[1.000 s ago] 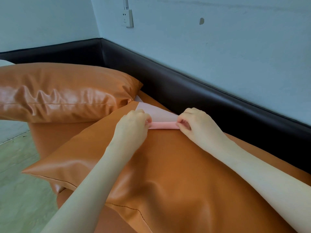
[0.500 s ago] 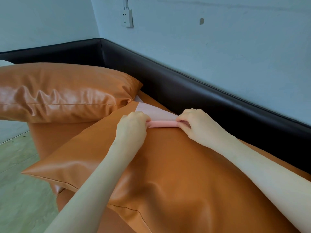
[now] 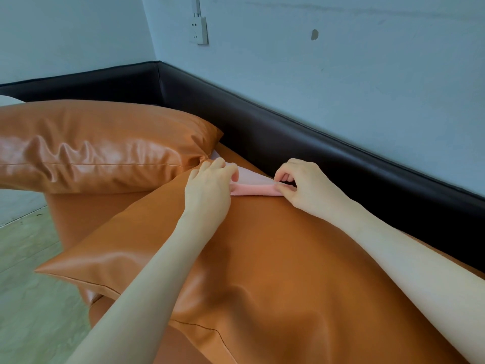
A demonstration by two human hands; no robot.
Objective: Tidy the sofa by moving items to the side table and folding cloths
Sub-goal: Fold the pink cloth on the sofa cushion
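The left hand (image 3: 210, 183) has its fingers curled and pinches the left end of a pink cloth (image 3: 253, 189), with the thumb and fingertips closed on the rolled edge. The right hand (image 3: 304, 186) does the same at the right end: its fingers are bent and the thumb presses the cloth against them. Between the two hands the cloth makes a narrow pink band, folded or rolled along its near edge, and a paler flat part of it lies behind the band, toward the wall. How many layers the fold has cannot be told.

The cloth rests on the far corner of a large orange leather cushion (image 3: 262, 271), which fills the middle and the bottom of the view. Both forearms reach over this cushion from below. A second orange cushion (image 3: 99, 145) lies at the left, a little farther away, and its right corner comes just beside the left hand. Under the cushions the orange seat of the sofa (image 3: 76, 214) is visible at the left side.

Behind the cloth runs the black padded back of the sofa (image 3: 288, 132), which turns a corner at the upper left. Above it is a pale blue wall with a white socket (image 3: 199, 31). At the lower left there is a light green floor (image 3: 31, 298).
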